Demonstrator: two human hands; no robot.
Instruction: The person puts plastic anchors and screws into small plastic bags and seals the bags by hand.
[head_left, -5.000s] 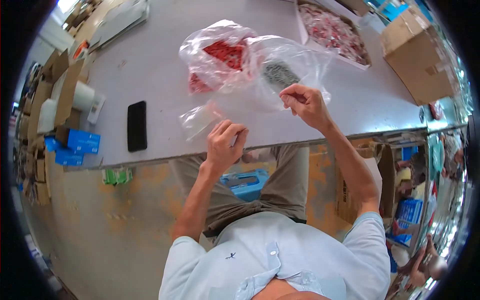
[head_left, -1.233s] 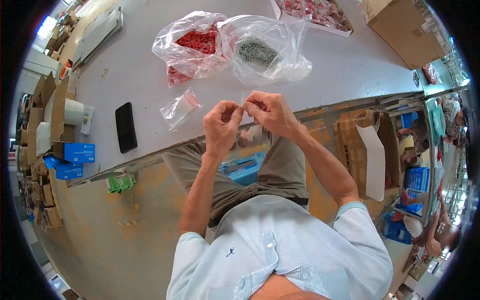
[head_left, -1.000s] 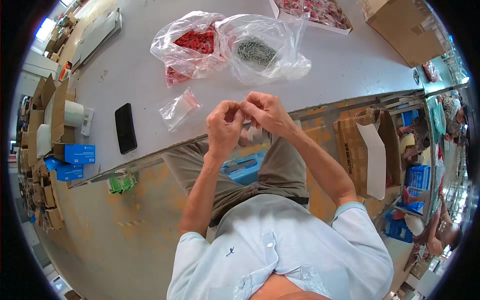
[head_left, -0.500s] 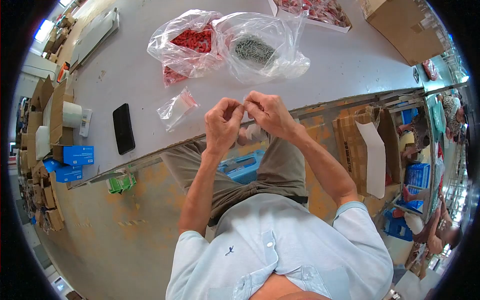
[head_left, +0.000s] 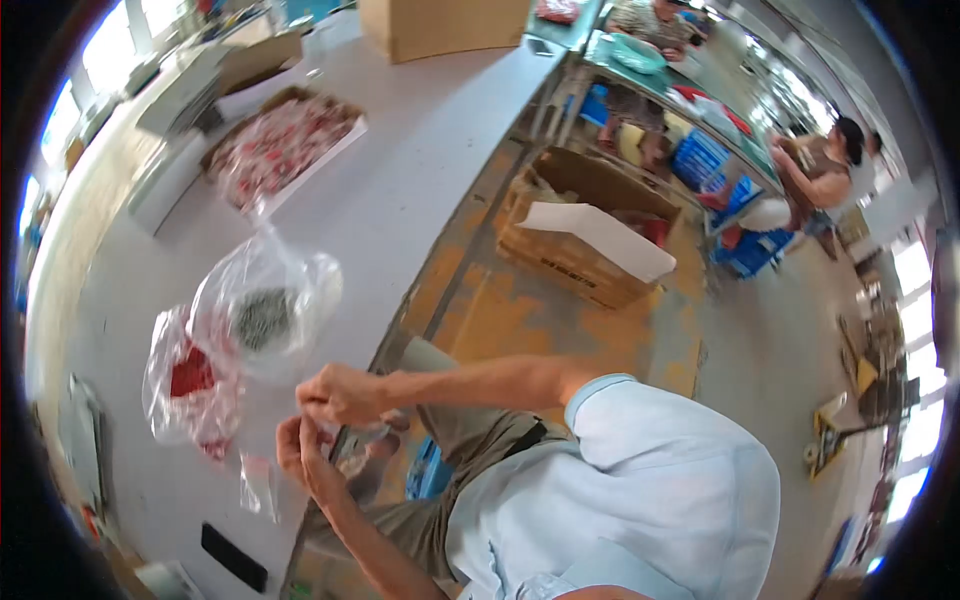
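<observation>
My left hand [head_left: 306, 455] and my right hand [head_left: 342, 394] are close together over the table's front edge, fingers pinched. Whatever lies between the fingertips is too small and blurred to name. Just beyond them stands an open clear bag [head_left: 264, 319] of small grey metal pieces. Beside it is a clear bag [head_left: 192, 373] with small red pieces. A small flat clear bag [head_left: 258, 486] lies near my left hand, and a black phone [head_left: 234, 557] rests farther along the table.
A shallow box [head_left: 285, 150] of red-and-clear packets and a large cardboard box [head_left: 445, 28] sit on the table [head_left: 400, 130]. An open carton [head_left: 575, 255] stands on the floor. Two other people [head_left: 822, 178] [head_left: 655, 25] are at the far tables.
The view has swung to the right, so the table appears turned and more of the room and other people show. My hands remain close together with fingers pinched.
</observation>
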